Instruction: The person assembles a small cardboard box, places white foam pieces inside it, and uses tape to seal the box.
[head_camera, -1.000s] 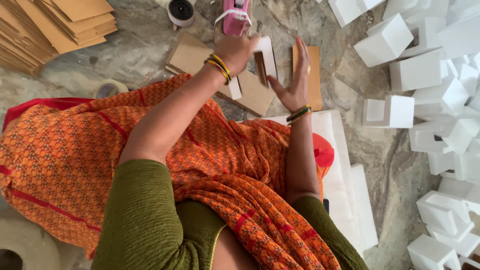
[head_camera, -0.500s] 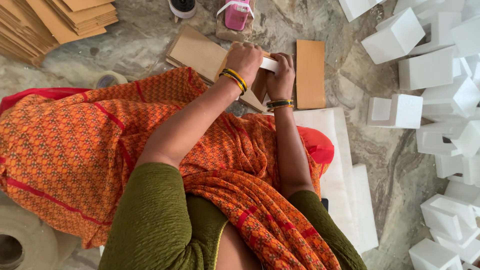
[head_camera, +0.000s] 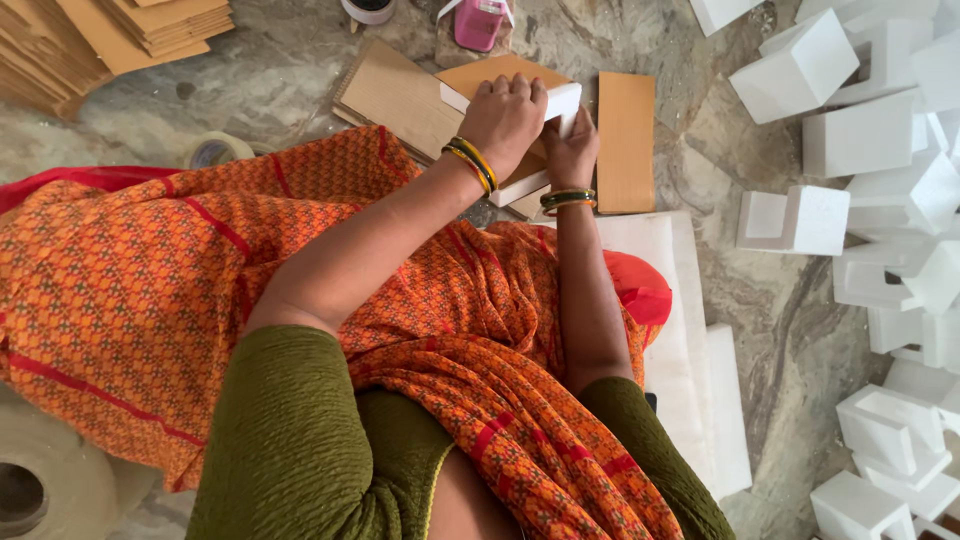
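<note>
My left hand (head_camera: 508, 122) lies over a white foam block with a brown cardboard face (head_camera: 500, 80), fingers curled across its top. My right hand (head_camera: 570, 150) grips the same block at its right end, just under a white corner (head_camera: 565, 100). Both wrists wear green and yellow bangles. The block rests above my lap, which is covered in orange patterned cloth (head_camera: 200, 280). How much of the block lies under the hands is hidden.
Flat brown cardboard sheets lie beside the block on the left (head_camera: 390, 95) and right (head_camera: 626, 140), with stacks at top left (head_camera: 100, 35). White foam blocks (head_camera: 860, 140) crowd the right side. A tape roll (head_camera: 212, 152), a pink tape dispenser (head_camera: 478, 22) and a white slab (head_camera: 690, 350) sit on the stone floor.
My right hand was open and raised a second ago; it has come down and closed on the block's right end. My left hand has shifted over the top of the block.
</note>
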